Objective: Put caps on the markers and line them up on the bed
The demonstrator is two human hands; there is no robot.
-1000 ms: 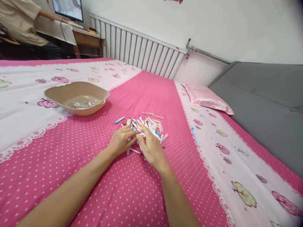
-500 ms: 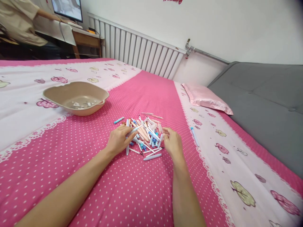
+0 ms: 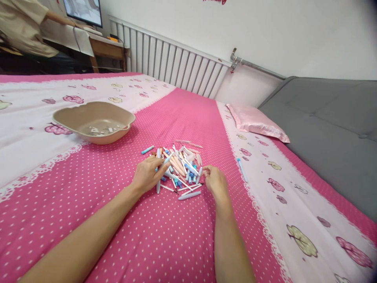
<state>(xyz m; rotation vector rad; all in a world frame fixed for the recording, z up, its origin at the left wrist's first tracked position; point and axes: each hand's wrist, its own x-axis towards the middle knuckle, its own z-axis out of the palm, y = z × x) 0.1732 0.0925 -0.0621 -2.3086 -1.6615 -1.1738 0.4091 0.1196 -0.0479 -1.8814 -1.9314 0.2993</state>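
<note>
A heap of pens and pen parts point(image 3: 179, 167), pink, blue and white, lies on the pink dotted bedspread point(image 3: 165, 232). My left hand point(image 3: 146, 175) rests at the heap's left edge, fingers curled round a pale blue pen. My right hand point(image 3: 216, 182) sits at the heap's right edge with its fingertips pinched together near a small pen piece; what they hold is too small to name. One blue pen point(image 3: 148, 149) lies apart at the heap's upper left.
A beige basin point(image 3: 93, 122) with a few small pieces inside stands to the far left. Another blue pen point(image 3: 243, 169) lies to the right. A pink pillow point(image 3: 257, 122), a grey headboard point(image 3: 326, 129) and a radiator point(image 3: 173, 65) border the bed. A person sits at a desk, far left.
My right hand left the middle of the heap and moved to its right edge, uncovering the pens. The left hand stayed at the left edge.
</note>
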